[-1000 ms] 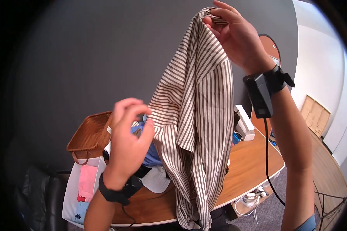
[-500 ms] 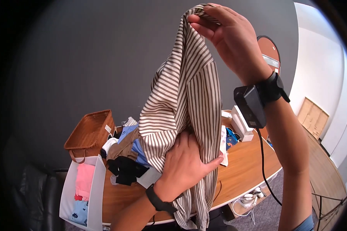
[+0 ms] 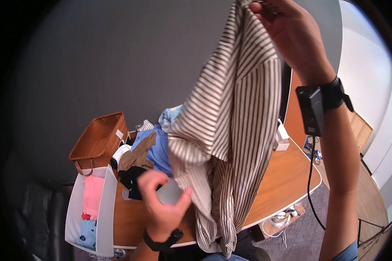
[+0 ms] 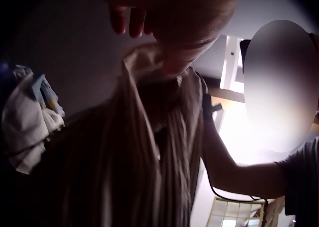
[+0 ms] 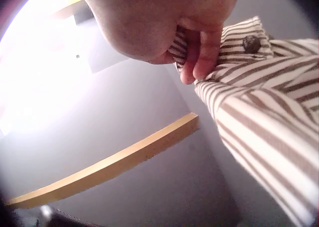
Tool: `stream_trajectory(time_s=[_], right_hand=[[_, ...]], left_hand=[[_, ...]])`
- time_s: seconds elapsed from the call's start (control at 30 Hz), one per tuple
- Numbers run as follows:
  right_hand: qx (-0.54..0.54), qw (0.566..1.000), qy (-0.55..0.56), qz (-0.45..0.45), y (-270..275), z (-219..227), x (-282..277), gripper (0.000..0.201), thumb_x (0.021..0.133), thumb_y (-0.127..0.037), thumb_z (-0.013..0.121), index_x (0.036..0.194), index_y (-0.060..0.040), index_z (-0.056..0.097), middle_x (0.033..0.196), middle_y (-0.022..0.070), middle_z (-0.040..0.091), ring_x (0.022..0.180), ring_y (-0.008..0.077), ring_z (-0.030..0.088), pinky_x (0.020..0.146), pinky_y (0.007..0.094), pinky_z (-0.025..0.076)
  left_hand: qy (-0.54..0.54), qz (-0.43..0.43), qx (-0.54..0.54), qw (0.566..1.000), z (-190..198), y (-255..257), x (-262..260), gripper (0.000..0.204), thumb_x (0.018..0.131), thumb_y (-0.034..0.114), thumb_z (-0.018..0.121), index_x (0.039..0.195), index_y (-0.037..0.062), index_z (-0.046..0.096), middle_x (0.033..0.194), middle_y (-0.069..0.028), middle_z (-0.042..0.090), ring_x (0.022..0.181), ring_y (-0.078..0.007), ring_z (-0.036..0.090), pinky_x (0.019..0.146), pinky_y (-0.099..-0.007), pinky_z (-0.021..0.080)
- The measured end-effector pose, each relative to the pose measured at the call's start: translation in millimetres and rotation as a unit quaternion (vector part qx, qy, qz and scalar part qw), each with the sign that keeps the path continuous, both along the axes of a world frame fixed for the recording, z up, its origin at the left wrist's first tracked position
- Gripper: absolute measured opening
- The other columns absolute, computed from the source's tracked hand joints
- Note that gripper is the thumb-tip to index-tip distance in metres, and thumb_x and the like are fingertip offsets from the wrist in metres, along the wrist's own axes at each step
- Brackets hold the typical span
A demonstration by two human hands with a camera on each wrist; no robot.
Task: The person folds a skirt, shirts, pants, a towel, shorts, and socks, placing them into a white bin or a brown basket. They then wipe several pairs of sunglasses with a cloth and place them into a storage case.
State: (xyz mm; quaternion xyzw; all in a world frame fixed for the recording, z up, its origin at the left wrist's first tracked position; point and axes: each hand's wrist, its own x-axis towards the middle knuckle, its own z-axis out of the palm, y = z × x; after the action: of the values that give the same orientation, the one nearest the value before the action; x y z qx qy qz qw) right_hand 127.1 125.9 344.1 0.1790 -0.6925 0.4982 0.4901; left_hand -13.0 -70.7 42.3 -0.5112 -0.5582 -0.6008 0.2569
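Hanging from the raised right hand point(image 3: 298, 43), a white-and-brown striped cloth shirt point(image 3: 257, 104) falls in long folds in front of the wooden-topped desk point(image 3: 287, 174), its lower end reaching past the near edge. The right grip pinches the shirt's top; the right wrist view shows the fingertips on the striped cloth just beside a dark round button point(image 5: 251, 44). The left hand point(image 3: 163, 213) is low, beside the shirt's lower left side, its fingers bent and the thumb spread well away from them, so the left grip pinches nothing; whether the thumb touches the cloth, I cannot tell. Behind the left hand on the desk lies a heap with a crumpled black cloth point(image 3: 130, 178), a brown cloth point(image 3: 139, 154), a bright blue cloth point(image 3: 159, 152) and a small white cloth point(image 3: 122, 151). At the desk's left end is a white open-topped box point(image 3: 105, 204) holding a folded pink cloth point(image 3: 92, 195) and, nearer the person, a light blue cloth with dark marks point(image 3: 88, 232). Just beyond that box, a brown woven basket point(image 3: 102, 135) sits tilted, a white tag point(image 3: 119, 134) on its side.
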Motion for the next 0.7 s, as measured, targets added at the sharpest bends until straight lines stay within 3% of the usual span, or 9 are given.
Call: stream_trajectory(time_s=[0.07, 0.17, 0.2, 0.27, 0.33, 0.37, 0.5, 0.6, 0.7], right_hand=[[-0.025, 1.000, -0.013, 0.011, -1.4, 0.4, 8.7, 0.014, 0.098, -0.010, 0.047, 0.093, -0.0031, 0.058, 0.077, 0.0034, 0.061, 0.068, 0.0109, 0.058, 0.068, 0.0247, 0.051], [-0.040, 0.998, -0.017, 0.037, 4.9, 2.2, 10.5, 0.012, 0.097, -0.011, 0.049, 0.093, -0.0033, 0.058, 0.076, 0.0029, 0.061, 0.063, 0.0107, 0.058, 0.063, 0.0223, 0.050], [-0.048, 0.997, -0.023, 0.048, 2.4, 0.3, 13.8, 0.015, 0.098, -0.011, 0.047, 0.093, -0.0020, 0.058, 0.076, 0.0050, 0.063, 0.062, 0.0116, 0.060, 0.059, 0.0216, 0.052], [-0.057, 0.996, -0.030, 0.058, 14.2, 0.1, 29.3, 0.018, 0.098, -0.012, 0.044, 0.094, -0.0007, 0.058, 0.077, 0.0070, 0.064, 0.061, 0.0125, 0.063, 0.056, 0.0208, 0.054], [0.004, 0.961, -0.187, 0.204, 54.0, 7.4, 48.0, 0.019, 0.096, -0.014, 0.055, 0.109, -0.0005, 0.060, 0.091, 0.0036, 0.064, 0.084, 0.0120, 0.065, 0.077, 0.0234, 0.054], [-0.053, 0.996, -0.074, -0.004, 28.7, -4.8, 48.6, 0.019, 0.096, -0.015, 0.055, 0.109, -0.0028, 0.060, 0.087, -0.0005, 0.066, 0.076, 0.0069, 0.064, 0.070, 0.0203, 0.051], [-0.075, 0.986, -0.133, 0.072, 94.6, -2.5, 84.5, 0.017, 0.098, -0.016, 0.051, 0.097, -0.0006, 0.058, 0.082, 0.0024, 0.061, 0.076, 0.0093, 0.060, 0.074, 0.0229, 0.051], [-0.097, 0.991, -0.075, -0.055, 139.5, -1.4, 92.2, 0.020, 0.098, -0.016, 0.051, 0.106, 0.0017, 0.058, 0.088, 0.0050, 0.063, 0.080, 0.0109, 0.062, 0.078, 0.0233, 0.052], [-0.115, 0.970, 0.067, -0.204, 165.0, 3.6, 88.9, 0.026, 0.097, -0.015, 0.054, 0.118, 0.0001, 0.057, 0.104, 0.0113, 0.063, 0.096, 0.0200, 0.065, 0.086, 0.0277, 0.053]], left_hand=[[-0.094, 0.017, -0.057, 0.994, 15.2, -2.5, -8.0, 0.084, 0.070, 0.014, 0.081, 0.138, 0.0005, 0.032, 0.130, -0.0153, 0.042, 0.120, -0.0268, 0.044, 0.101, -0.0397, 0.037], [-0.250, -0.351, -0.134, 0.892, -4.4, 16.8, -10.4, 0.098, 0.077, 0.034, 0.081, 0.147, -0.0007, 0.021, 0.143, -0.0204, 0.037, 0.131, -0.0290, 0.040, 0.107, -0.0418, 0.034], [-0.262, -0.377, -0.086, 0.884, -3.1, 24.0, 7.6, 0.080, 0.079, 0.033, 0.079, 0.139, -0.0004, 0.038, 0.132, -0.0183, 0.050, 0.122, -0.0248, 0.049, 0.102, -0.0375, 0.039], [-0.198, -0.334, -0.231, 0.892, 4.0, 21.8, 14.7, 0.050, 0.085, 0.027, 0.073, 0.123, -0.0015, 0.055, 0.113, -0.0132, 0.063, 0.105, -0.0191, 0.059, 0.091, -0.0333, 0.045], [-0.240, -0.332, -0.217, 0.886, 1.0, 32.6, 12.7, 0.039, 0.089, 0.024, 0.069, 0.116, -0.0019, 0.058, 0.105, -0.0100, 0.065, 0.096, -0.0161, 0.059, 0.086, -0.0317, 0.046], [-0.276, -0.331, -0.199, 0.880, -0.2, 36.7, 11.2, 0.029, 0.092, 0.022, 0.065, 0.108, -0.0023, 0.062, 0.096, -0.0068, 0.067, 0.086, -0.0131, 0.060, 0.080, -0.0301, 0.048], [-0.278, -0.345, -0.279, 0.852, -2.3, 41.7, 17.4, 0.026, 0.095, 0.020, 0.061, 0.108, -0.0015, 0.061, 0.086, -0.0032, 0.061, 0.081, -0.0087, 0.054, 0.074, -0.0264, 0.047], [-0.253, -0.460, -0.328, 0.785, -28.6, 56.8, 26.8, 0.032, 0.093, 0.019, 0.063, 0.117, -0.0021, 0.055, 0.092, -0.0049, 0.063, 0.084, -0.0114, 0.059, 0.078, -0.0280, 0.050], [-0.230, -0.444, -0.398, 0.769, -35.2, 66.1, 24.6, 0.030, 0.093, 0.015, 0.063, 0.117, -0.0001, 0.054, 0.102, -0.0044, 0.061, 0.095, -0.0097, 0.058, 0.084, -0.0267, 0.049]])
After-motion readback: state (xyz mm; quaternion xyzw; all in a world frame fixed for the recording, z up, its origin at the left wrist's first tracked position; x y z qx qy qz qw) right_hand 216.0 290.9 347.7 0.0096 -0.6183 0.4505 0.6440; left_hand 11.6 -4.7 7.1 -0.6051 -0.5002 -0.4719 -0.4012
